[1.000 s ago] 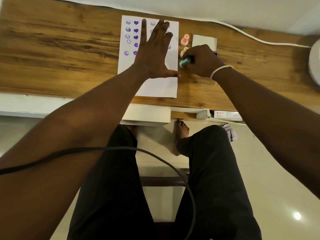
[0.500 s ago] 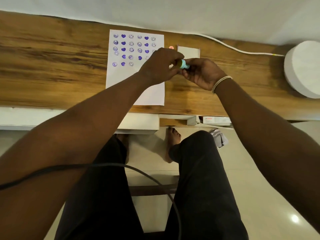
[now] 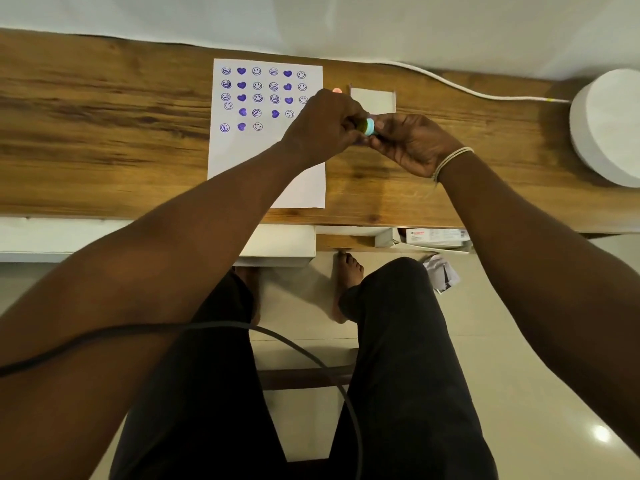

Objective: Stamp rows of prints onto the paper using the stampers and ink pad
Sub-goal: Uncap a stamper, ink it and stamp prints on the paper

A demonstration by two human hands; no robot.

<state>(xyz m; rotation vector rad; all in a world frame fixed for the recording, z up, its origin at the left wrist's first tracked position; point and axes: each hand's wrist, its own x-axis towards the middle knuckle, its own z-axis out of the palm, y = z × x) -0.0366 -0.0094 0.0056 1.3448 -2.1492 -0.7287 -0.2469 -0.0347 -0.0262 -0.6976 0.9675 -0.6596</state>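
Left hand [image 3: 323, 124]: curled, fingers closed on one end of the small stamper, raised over the right edge of the paper.
Right hand [image 3: 410, 142]: fingers pinching the other end of the same stamper; thin pale bands [image 3: 450, 159] sit on the wrist.
Stamper [image 3: 367, 126]: a short blue piece with a darker, yellowish end, held between both hands above the worktop, just right of the paper.
Paper [image 3: 263, 154]: white sheet lying flat on the worktop, with purple smiley faces and hearts in 6 columns; the upper rows are full, the lowest row shows 3 prints. The left hand and forearm cover its right edge and lower right corner.
Pink stamper [image 3: 336, 90]: only its tip peeks out behind the left hand's knuckles.
White box [image 3: 373, 98]: sits just beyond the hands, its near edge hidden by them; whether it is the ink pad I cannot tell.
Worktop [image 3: 104, 133]: brown wood grain.
White cord [image 3: 467, 91]: runs along the far edge toward a round white object [image 3: 609, 126] at far right.
Black cable [image 3: 294, 348]: loops across the lap below.
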